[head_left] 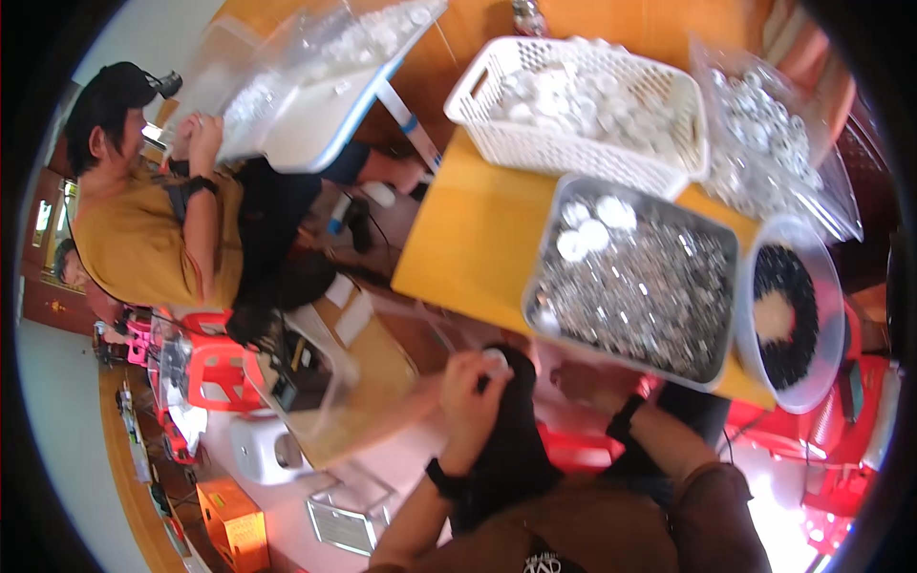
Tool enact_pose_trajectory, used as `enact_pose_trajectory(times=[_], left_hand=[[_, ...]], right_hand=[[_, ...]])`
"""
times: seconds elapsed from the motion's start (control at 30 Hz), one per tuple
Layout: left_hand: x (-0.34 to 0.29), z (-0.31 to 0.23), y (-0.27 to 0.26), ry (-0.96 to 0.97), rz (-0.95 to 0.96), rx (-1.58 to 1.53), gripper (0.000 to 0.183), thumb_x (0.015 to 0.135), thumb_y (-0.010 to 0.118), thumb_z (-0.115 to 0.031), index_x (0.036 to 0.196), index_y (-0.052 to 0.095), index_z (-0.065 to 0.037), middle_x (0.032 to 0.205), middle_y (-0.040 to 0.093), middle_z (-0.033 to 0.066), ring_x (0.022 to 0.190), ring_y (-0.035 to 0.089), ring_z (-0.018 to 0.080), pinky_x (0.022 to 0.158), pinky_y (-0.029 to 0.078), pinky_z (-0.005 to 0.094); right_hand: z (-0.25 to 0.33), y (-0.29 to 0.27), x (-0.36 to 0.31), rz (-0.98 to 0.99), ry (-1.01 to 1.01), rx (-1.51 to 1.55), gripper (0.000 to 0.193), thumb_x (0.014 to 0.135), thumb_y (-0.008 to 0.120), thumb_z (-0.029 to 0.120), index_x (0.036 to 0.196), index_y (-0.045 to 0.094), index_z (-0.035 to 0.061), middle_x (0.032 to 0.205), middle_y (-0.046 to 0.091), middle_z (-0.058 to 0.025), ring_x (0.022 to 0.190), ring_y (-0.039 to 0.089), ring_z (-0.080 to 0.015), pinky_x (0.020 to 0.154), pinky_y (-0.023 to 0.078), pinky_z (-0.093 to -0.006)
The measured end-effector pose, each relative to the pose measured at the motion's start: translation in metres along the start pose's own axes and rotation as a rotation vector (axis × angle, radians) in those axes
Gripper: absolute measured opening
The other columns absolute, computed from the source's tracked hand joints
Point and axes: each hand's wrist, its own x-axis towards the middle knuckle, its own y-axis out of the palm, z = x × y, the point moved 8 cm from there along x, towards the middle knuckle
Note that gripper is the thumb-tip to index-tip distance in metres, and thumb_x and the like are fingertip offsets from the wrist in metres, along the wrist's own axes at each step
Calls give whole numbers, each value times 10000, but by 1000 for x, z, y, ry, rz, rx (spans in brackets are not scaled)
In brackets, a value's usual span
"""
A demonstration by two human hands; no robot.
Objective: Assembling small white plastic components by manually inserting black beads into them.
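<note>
My left hand (470, 399) is raised over my lap, its fingers pinched on a small white round piece (495, 360). Blurred by motion, my right hand (594, 384) is just below the near edge of a metal tray (626, 355); its fingers are too smeared to read. The tray holds a heap of small shiny metal parts (640, 286), with several white round pieces (594, 229) at its far left corner. To the tray's right stands a translucent round tub (829, 329) with small black parts (800, 277) and a beige patch in the middle.
Behind the tray, a white basket (478, 95) full of white round pieces sits on the wooden table (468, 229). Clear bags (764, 124) of ringed white parts lie at right. At far left a co-worker (153, 229) works by a white-topped table (315, 134). Red stools (215, 372) stand around.
</note>
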Motion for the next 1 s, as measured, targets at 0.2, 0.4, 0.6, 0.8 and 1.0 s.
enact_pose_trajectory(times=[0.2, 0.4, 0.6, 0.8, 1.0], left_hand=[[-10, -24, 15, -199, 29, -469, 209, 764, 685, 80, 954, 620, 21, 1045, 540, 99, 840, 602, 149, 662, 522, 222], [-23, -113, 65, -299, 594, -711, 138, 810, 654, 81, 941, 621, 50, 1062, 530, 92, 865, 605, 141, 681, 531, 232], [-24, -177, 95, -323, 845, -767, 146, 829, 665, 31, 969, 630, 53, 1079, 519, 90, 891, 599, 144, 736, 540, 261], [-27, -198, 114, -345, 953, -945, 135, 837, 660, 23, 969, 635, 36, 1067, 530, 83, 915, 589, 143, 739, 540, 255], [-31, -224, 120, -294, 1025, -1005, 104, 835, 661, 18, 934, 631, 24, 1072, 536, 85, 934, 580, 144, 730, 550, 251]], right_hand=[[87, -143, -114, -321, -57, 631, 276, 823, 584, 36, 1087, 656, 72, 970, 638, -122, 839, 636, -238, 755, 522, -332], [127, -202, -203, -464, -154, 1243, 208, 928, 531, 4, 1110, 631, 22, 1010, 608, -51, 770, 610, -96, 675, 515, -240], [133, -246, -249, -734, -299, 1117, 227, 904, 538, -40, 1111, 615, 11, 925, 593, -56, 738, 608, -103, 640, 513, -241], [141, -263, -281, -836, -237, 893, 206, 880, 566, -63, 1076, 600, -14, 890, 607, -62, 719, 624, -98, 604, 525, -233], [137, -250, -307, -1010, -114, 1214, 247, 836, 661, -22, 1066, 573, -10, 882, 596, -54, 737, 615, -95, 603, 523, -219]])
